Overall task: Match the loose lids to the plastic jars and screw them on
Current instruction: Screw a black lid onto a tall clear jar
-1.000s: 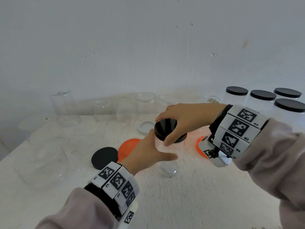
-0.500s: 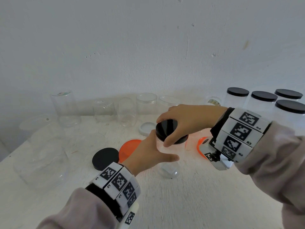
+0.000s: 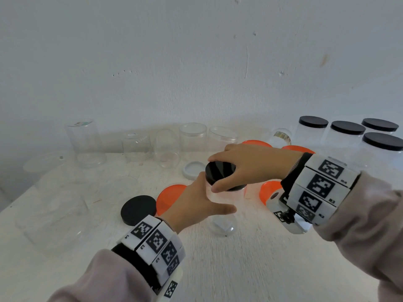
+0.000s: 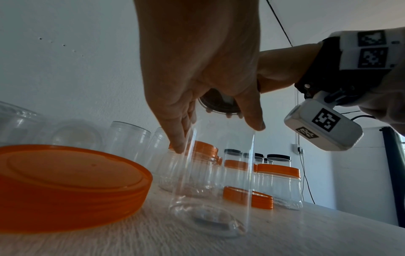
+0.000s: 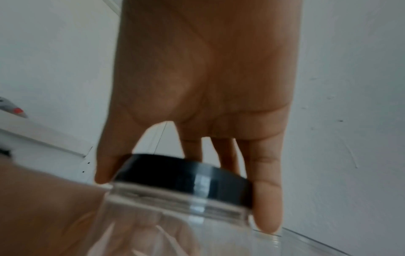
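Observation:
A tall clear plastic jar (image 3: 221, 223) stands on the white table (image 3: 250, 264) in the middle. My left hand (image 3: 196, 203) grips its upper body, thumb in front and fingers behind; the left wrist view shows the same jar (image 4: 214, 181) in that hand (image 4: 197, 86). A black lid (image 3: 220, 172) sits on the jar's mouth. My right hand (image 3: 246, 165) comes from the right and pinches the lid's rim with thumb and fingers. In the right wrist view the black lid (image 5: 186, 176) sits on the jar's neck (image 5: 175, 206) under my right hand (image 5: 197, 104).
A loose black lid (image 3: 138, 210) and an orange lid (image 3: 169, 198) lie left of the jar, a white lid (image 3: 194, 170) behind it. Several open clear jars (image 3: 165, 147) line the wall. Black-lidded jars (image 3: 346, 136) stand at the back right, orange-lidded ones (image 4: 278, 183) near them.
The hands keep their grips on jar and lid. The right hand and lid have shifted only slightly; any turn of the lid is too small to tell.

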`<action>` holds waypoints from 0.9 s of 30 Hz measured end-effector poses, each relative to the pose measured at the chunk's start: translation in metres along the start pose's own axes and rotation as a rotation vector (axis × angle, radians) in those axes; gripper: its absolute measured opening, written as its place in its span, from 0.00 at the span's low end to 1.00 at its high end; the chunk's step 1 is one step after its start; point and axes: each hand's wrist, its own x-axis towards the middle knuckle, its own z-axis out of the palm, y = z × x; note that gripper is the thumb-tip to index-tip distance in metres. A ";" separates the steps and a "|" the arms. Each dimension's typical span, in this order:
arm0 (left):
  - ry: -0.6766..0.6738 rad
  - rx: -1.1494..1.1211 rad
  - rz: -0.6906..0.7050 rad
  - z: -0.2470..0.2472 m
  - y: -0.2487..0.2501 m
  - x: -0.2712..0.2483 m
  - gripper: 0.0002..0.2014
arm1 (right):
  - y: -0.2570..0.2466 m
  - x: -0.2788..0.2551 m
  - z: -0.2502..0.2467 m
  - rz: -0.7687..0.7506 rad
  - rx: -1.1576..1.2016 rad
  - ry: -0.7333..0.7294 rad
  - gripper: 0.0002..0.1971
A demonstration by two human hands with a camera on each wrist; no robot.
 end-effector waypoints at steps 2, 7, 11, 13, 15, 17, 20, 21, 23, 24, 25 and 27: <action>-0.004 0.004 0.009 0.000 0.001 0.000 0.42 | -0.003 0.000 0.006 0.033 -0.059 0.062 0.34; -0.015 -0.015 0.009 0.000 0.001 0.000 0.44 | 0.001 -0.003 0.004 0.011 0.027 -0.017 0.37; -0.006 -0.013 -0.013 -0.001 0.001 -0.001 0.41 | 0.003 -0.007 -0.003 -0.037 0.099 -0.036 0.33; -0.001 -0.015 -0.007 0.000 0.001 -0.001 0.41 | 0.001 -0.008 -0.003 -0.051 0.099 -0.005 0.28; 0.004 -0.017 0.000 0.001 0.001 -0.001 0.42 | -0.001 -0.009 0.000 -0.050 0.074 0.024 0.27; 0.009 -0.016 0.000 0.001 0.000 0.000 0.43 | -0.001 -0.010 0.006 -0.026 0.044 0.051 0.29; 0.011 -0.021 -0.001 0.002 0.001 -0.001 0.42 | 0.000 -0.012 0.016 0.008 0.038 0.099 0.33; 0.013 -0.022 -0.002 0.002 0.001 -0.001 0.42 | -0.001 -0.012 0.019 0.014 0.047 0.118 0.34; 0.020 -0.028 -0.005 0.002 0.000 -0.002 0.41 | -0.002 -0.012 0.024 0.022 0.070 0.151 0.33; 0.024 -0.031 -0.005 0.002 0.000 -0.002 0.40 | -0.002 -0.012 0.025 0.025 0.078 0.164 0.32; 0.027 -0.034 -0.006 0.002 0.000 -0.002 0.40 | -0.002 -0.012 0.027 0.028 0.085 0.176 0.32; 0.038 -0.041 -0.009 0.004 -0.001 -0.002 0.40 | -0.003 -0.013 0.030 0.037 0.095 0.199 0.31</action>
